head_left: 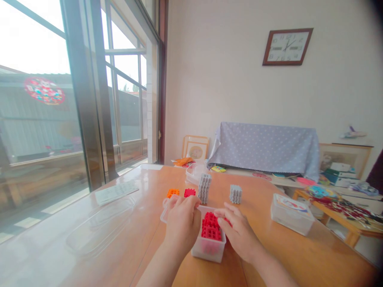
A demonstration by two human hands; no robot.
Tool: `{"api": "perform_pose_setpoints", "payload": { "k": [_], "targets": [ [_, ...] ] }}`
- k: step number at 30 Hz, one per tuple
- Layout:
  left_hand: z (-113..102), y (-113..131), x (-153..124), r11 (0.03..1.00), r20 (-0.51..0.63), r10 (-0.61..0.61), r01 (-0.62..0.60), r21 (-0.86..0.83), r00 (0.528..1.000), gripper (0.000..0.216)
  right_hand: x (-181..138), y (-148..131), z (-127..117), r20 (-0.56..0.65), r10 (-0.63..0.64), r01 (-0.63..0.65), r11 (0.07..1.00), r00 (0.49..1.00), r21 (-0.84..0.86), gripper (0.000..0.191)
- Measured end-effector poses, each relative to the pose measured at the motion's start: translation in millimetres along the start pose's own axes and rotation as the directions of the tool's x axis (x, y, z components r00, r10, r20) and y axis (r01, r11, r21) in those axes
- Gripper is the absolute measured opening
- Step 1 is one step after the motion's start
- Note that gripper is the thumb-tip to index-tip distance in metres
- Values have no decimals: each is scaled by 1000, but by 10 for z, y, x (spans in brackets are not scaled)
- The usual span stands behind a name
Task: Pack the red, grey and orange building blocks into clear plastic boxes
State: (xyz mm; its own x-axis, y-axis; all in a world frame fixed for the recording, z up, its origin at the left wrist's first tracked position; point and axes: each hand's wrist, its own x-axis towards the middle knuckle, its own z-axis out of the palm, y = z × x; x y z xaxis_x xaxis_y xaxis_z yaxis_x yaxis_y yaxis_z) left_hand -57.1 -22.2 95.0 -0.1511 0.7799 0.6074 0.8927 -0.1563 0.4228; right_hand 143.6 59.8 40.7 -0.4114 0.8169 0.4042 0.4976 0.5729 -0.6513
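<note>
A clear plastic box (209,249) stands on the wooden table (299,259), filled with red grid blocks (212,231). My left hand (182,223) rests on the box's left rim with its fingers curled over the edge. My right hand (239,231) is at the box's right side, fingertips pinched on a red block at the top of the pile. Behind the box stand a tall stack of grey blocks (204,187), a short grey stack (235,193), an orange block (172,193) and a single red block (189,192).
A clear lid (101,227) and a printed sheet (116,191) lie at the left. A lidded box (291,213) sits at the right, another clear container (194,172) at the far edge. Beyond are a cloth-covered piece of furniture (266,147), a cluttered low table (341,203) and large windows.
</note>
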Motion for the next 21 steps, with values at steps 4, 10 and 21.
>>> {"api": "perform_pose_setpoints", "payload": {
  "k": [4,10,21],
  "targets": [
    [-4,-50,-2,999,-52,-40,40,-7,998,19,10,47,-39,-31,7,-4,994,999,107,33],
    [-41,-154,31,986,-253,-155,133,-102,955,20,42,333,-293,-151,153,-104,951,977,290,38],
    [-81,-221,54,959,-403,-245,161,-232,882,28,108,703,-271,-112,151,-130,976,982,175,43]
  ]
}}
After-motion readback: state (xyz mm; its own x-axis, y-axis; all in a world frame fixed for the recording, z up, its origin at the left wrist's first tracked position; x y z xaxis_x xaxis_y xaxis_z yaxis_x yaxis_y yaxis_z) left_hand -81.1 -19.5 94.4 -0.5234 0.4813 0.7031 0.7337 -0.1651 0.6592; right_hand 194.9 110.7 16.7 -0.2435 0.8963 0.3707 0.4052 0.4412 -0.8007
